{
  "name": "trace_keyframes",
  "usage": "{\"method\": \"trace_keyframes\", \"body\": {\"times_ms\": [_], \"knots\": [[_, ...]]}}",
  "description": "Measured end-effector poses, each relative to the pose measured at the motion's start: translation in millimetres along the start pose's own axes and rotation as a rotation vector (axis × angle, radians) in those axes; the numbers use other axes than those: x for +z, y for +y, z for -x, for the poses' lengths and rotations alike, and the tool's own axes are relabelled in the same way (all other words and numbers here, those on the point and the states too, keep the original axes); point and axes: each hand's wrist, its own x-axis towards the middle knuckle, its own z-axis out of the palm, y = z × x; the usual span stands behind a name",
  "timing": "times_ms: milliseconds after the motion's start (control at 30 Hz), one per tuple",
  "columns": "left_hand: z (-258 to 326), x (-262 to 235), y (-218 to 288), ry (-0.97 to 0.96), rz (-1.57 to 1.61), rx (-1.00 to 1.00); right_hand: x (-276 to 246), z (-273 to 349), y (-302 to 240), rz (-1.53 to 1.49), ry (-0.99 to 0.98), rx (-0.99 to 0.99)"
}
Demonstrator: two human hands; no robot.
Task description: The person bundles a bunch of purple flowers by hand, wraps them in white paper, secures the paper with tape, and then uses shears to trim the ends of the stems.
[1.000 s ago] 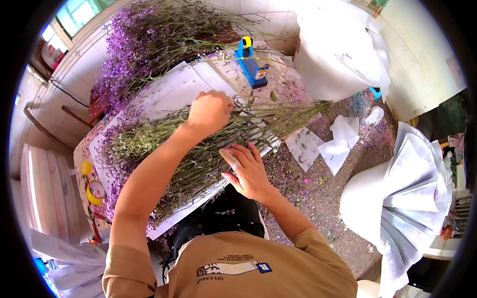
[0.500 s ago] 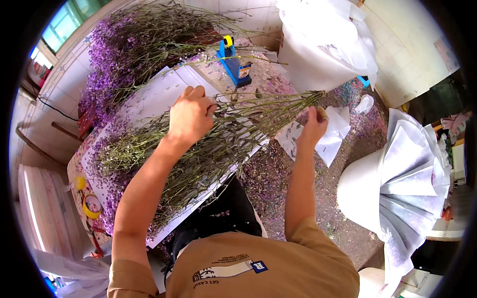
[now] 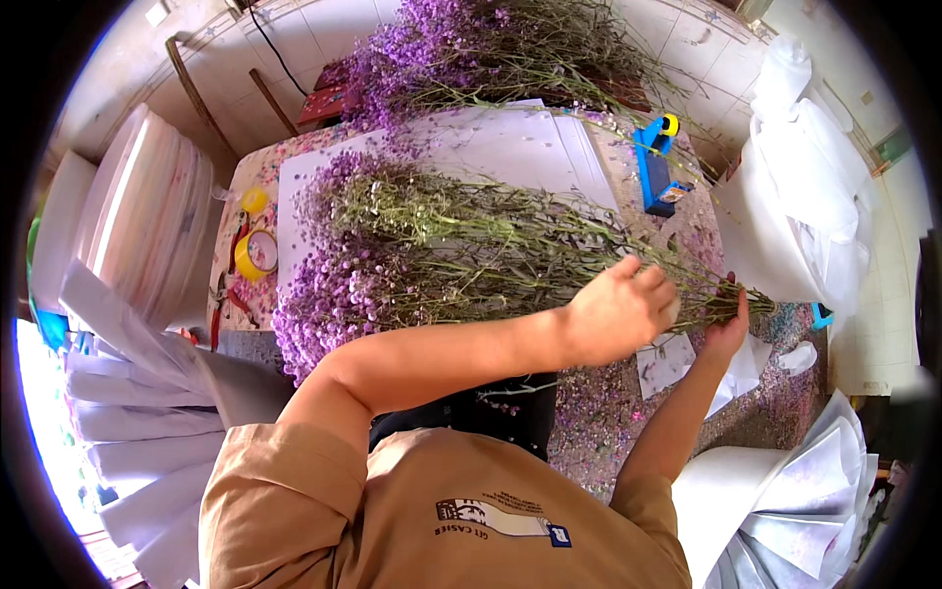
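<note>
A bunch of purple dried flowers [image 3: 339,309] lies across white paper sheets [image 3: 471,147], blooms to the left and bare green-brown stems to the right. Around the gathered stem ends, the fingers of my right hand [image 3: 728,322] are closed. My left hand [image 3: 623,312] is curled shut just over the stems, a little left of my right hand. Whatever its fingertips may pinch is hidden.
Behind lies a larger heap of purple flowers [image 3: 422,54]. A blue tape dispenser [image 3: 653,167] stands at the right, beyond it a white bucket [image 3: 775,216]. Yellow tape [image 3: 256,254] and red-handled pliers [image 3: 238,304] lie left. Wrapped white paper [image 3: 795,501] stands lower right.
The view has turned toward the left. My left hand has moved along the bunch from its middle toward the stem ends, near my right hand, which still grips them.
</note>
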Motion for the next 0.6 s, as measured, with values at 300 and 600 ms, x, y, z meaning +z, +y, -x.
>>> {"method": "trace_keyframes", "body": {"times_ms": [300, 600], "knots": [[88.4, -35.9, -92.3, -0.183, 0.130, -0.378, 3.2, 21.1, -5.4, 0.085, -0.226, -0.002], [54.0, -6.5, -92.6, -0.269, -0.076, -0.222, -5.1, 18.3, -5.6, 0.100, -0.234, -0.156]]}}
